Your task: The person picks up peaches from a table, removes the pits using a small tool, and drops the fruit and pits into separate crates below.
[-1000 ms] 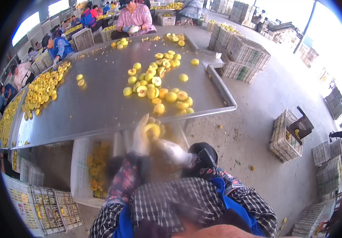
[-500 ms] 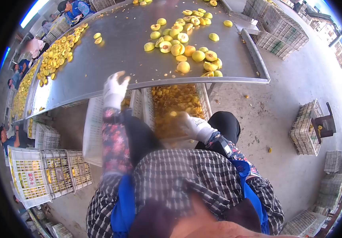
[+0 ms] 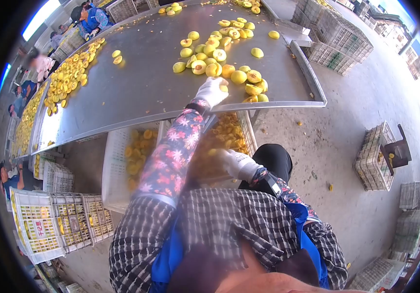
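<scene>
My left hand (image 3: 212, 93), in a white glove, reaches over the front edge of the metal table (image 3: 141, 73). Its fingers are closed around a yellow peach (image 3: 223, 88) at that edge. Just beyond lie whole and halved yellow peaches (image 3: 212, 52), some with the pit hollow showing. Low over a white crate (image 3: 249, 132) of peach pieces (image 3: 229, 131), my right hand (image 3: 241, 165), also gloved, has curled fingers. A small yellow blur is at its fingertips; what it holds I cannot make out.
A second white crate (image 3: 115, 168) with peach pieces stands below the table, left of the first. Cut peaches (image 3: 71, 78) are heaped at the table's left. Filled crates (image 3: 37, 227) stand lower left, another crate (image 3: 373, 158) right. A co-worker (image 3: 93, 20) is at the far left.
My left hand has swung right, from over the table's front edge with fingers apart, and has closed on a peach. My right hand stays over the crate. The view has shifted slightly.
</scene>
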{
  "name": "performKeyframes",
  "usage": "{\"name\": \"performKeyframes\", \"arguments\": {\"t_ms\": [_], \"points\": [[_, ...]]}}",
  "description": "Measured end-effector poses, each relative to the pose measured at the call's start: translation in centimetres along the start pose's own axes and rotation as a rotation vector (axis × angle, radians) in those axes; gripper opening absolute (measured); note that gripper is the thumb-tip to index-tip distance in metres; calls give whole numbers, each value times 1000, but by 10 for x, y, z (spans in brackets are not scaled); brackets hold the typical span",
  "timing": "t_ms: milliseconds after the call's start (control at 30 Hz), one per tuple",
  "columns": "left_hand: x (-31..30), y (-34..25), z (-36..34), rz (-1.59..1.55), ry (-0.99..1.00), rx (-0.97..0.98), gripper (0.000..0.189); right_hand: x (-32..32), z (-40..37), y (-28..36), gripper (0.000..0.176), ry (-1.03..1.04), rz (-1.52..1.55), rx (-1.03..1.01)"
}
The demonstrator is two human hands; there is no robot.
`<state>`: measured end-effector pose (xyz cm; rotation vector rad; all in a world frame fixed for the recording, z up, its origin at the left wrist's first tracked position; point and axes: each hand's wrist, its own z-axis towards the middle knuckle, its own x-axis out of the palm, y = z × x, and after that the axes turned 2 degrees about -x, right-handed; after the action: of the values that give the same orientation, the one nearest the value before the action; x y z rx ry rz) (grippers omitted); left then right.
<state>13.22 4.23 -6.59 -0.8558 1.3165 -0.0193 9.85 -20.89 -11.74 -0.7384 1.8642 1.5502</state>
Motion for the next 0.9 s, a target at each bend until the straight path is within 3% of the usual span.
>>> {"name": "performKeyframes", "arguments": {"t_ms": [67, 133, 200, 233, 300, 400, 467, 567, 700, 800, 900], "points": [[-1, 15, 1, -707, -70, -34, 35, 0, 3, -1, 52, -50, 16, -5], [-26, 19, -20, -1301, -11, -254, 32, 4, 5, -3, 54, -91, 36, -27], [-45, 26, -44, -1762, -20, -281, 40, -7, 4, 9, 60, -165, 107, -105], [-57, 24, -60, -1819, 0, -280, 43, -25, 6, 29, 62, -52, 306, 74], [-68, 26, -86, -1877, 47, -250, 48, -31, 8, 40, 66, -36, 346, 145], [-70, 33, -109, -1830, 68, -178, 53, -13, 12, 5, 65, -312, 162, -119], [-61, 35, -116, -1739, -8, -140, 56, -41, 14, 41, 55, -592, -68, -248], [-55, 15, -131, -1670, -38, -136, 50, -61, 20, 69, 45, -656, 50, -116], [-41, -1, -135, -1671, -85, -46, 40, -69, 35, 81, 32, -866, -150, -272], [-29, 1, -132, -1640, -124, 89, 35, -64, 36, 87, 37, -656, -56, -52], [-18, 5, -132, -1613, -190, 188, 32, -53, 40, 79, 29, -692, -116, -136]]}}
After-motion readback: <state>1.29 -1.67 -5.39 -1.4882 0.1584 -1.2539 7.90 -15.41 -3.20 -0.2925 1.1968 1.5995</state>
